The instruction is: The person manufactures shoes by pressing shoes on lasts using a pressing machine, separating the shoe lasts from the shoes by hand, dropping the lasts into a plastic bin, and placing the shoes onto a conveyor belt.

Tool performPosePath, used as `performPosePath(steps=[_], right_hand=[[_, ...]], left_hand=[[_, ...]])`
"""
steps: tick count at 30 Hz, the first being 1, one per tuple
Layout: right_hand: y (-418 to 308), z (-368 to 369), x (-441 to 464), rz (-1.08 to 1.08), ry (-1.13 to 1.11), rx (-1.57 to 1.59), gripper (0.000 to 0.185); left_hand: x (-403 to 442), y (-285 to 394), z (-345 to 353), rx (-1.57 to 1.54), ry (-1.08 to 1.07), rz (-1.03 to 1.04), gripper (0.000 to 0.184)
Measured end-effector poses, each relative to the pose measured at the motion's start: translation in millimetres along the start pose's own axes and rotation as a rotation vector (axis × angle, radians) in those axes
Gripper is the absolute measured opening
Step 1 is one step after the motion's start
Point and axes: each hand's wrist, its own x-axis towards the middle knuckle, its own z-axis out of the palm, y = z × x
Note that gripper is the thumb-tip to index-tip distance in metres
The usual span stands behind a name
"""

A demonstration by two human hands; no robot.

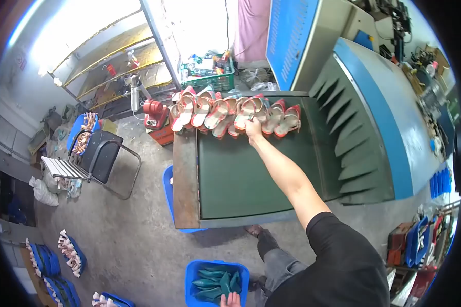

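Note:
My right hand reaches out over the green conveyor belt, its fingers closed at the near end of a red-trimmed sandal. That sandal belongs to a row of sandals along the belt's far side, several of them overlapping. Low in the view, my left hand is partly cut off by the frame edge. Its fingers are apart, above a blue bin of dark teal shoe lasts. Whether they touch a last I cannot tell.
A machine tunnel with hanging strips stands at the belt's right end. Beyond the belt are a green crate and a red device. A chair and bins of pale pieces are on the left.

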Motion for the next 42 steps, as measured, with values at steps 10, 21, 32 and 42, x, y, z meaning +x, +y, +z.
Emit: performPosePath(steps=[10,21,32,42], right_hand=[[3,-10,18,0.259,-0.23,-0.163,0.029],[19,-104,-613,0.349,-1.428,-0.341,0.038],[-44,-232,-1165,0.523,-2.799,-0.577,0.047],[112,-243,-1584,-0.732,-2.56,-0.242,0.052]], left_hand=[[49,-70,-52,0.159,0.121,0.072,0.037],[-36,-216,-177,-0.431,0.143,0.464,0.053],[-234,-420,-413,-1.434,0.657,0.997,0.041],[-462,-379,-669,-0.864,1.799,0.841,0.037]])
